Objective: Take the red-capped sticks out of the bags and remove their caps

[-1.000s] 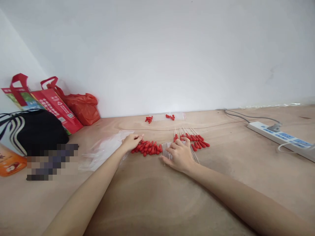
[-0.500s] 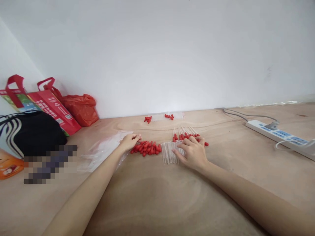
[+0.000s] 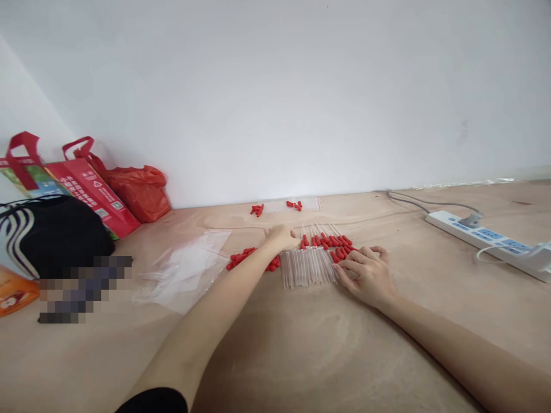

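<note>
On the wooden tabletop (image 3: 301,344) lies a row of clear glass tubes (image 3: 306,267), and behind them droppers with red rubber bulbs (image 3: 329,241). A loose heap of red bulbs (image 3: 241,257) sits to the left. My left hand (image 3: 282,237) reaches over that heap to the far left end of the droppers, its fingers curled down; what they grip is hidden. My right hand (image 3: 365,272) rests at the right edge of the tubes, fingers bent against them and the bulbs.
A clear plastic bag (image 3: 185,269) lies left of the heap. Red and black bags (image 3: 86,189) stand at the left wall. A few more red bulbs (image 3: 275,206) lie near the wall. A white power strip (image 3: 486,238) with cables sits at right.
My left hand moved right from the plastic bag across the bulb heap to the droppers. My right hand slid right off the tubes to their right edge, uncovering them.
</note>
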The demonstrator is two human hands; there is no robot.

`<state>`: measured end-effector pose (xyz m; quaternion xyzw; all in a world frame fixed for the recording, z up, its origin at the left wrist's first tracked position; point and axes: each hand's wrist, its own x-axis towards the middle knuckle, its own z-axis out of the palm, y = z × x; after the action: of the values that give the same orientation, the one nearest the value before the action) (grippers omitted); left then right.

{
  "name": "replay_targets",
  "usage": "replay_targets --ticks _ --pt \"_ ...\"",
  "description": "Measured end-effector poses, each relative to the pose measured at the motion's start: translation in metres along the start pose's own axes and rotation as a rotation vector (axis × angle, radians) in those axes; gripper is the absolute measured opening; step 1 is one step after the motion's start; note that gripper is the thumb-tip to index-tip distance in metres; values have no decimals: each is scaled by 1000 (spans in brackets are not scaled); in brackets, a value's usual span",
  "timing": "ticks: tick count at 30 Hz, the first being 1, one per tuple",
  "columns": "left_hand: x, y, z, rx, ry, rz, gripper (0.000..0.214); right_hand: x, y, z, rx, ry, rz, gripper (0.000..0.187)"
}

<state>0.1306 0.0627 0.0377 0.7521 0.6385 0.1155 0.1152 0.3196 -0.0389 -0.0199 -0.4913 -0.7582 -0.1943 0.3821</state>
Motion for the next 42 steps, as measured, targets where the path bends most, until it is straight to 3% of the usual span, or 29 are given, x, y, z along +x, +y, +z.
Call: replay_targets --ticks 3,9,13,18,23,24,26,29,35,42 --pt "13 13 9 50 -76 -57 17 1 -1 0 11 3 -9 30" --pt "22 11 16 102 -131 -101 9 3 2 2 -4 19 18 30" --pt "28 8 18 99 -108 -87 9 3 2 3 -15 15 10 30" --pt "22 -3 -2 129 18 -44 14 2 3 3 -30 42 18 29" --pt "-36 -22 -15 150 182 118 16 3 3 2 28 71 33 18" --pt "-50 -28 -13 156 222 187 16 3 2 2 43 78 23 21" --pt "-76 -41 -5 211 372 461 20 3 -1 1 61 80 -21 33" --pt "-101 -57 10 244 536 696 22 4 -9 2 67 36 -123 40" --pt "-109 -60 25 202 632 828 19 5 -29 9 176 -49 -258 24" --pt "-112 -56 25 126 627 866 17 6 -41 12 250 -30 -292 19"
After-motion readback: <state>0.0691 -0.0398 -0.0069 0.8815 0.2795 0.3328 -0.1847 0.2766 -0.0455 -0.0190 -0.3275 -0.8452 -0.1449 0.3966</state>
